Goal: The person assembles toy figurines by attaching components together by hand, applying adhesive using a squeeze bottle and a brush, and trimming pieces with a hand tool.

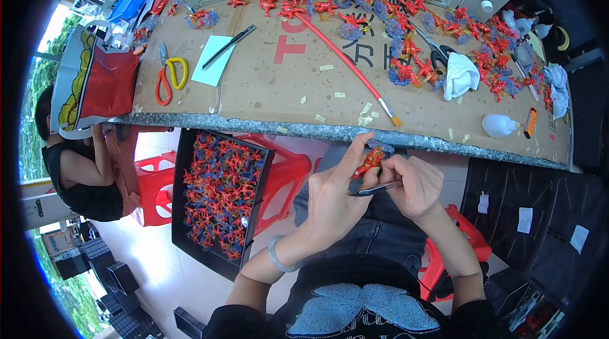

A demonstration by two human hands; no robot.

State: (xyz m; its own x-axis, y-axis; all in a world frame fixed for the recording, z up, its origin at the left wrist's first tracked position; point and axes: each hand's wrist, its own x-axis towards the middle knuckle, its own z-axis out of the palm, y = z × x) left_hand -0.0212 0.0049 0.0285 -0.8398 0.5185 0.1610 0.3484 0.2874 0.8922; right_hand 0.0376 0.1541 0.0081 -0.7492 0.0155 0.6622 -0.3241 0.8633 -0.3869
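Note:
Over my lap, just in front of the bench edge, my left hand (336,199) is closed around a small red and amber toy figure (372,160) with a translucent bluish part. Its index finger points up along the figure. My right hand (415,185) is closed in a pinch on a slim dark pen-like tool (379,189), which reaches across to the left palm. The tool's tip is hidden by the fingers, so its exact kind does not show. A red-handled paintbrush (349,66) lies on the cardboard just beyond the hands.
Many similar figures (415,60) cover the bench's back and right. Yellow-and-red-handled scissors (170,76), a black pen (228,46) on pale paper, a white bottle (499,125) and white cloth (461,77) lie there. A black tray (181,225) of figures stands left. Another person (85,171) sits far left.

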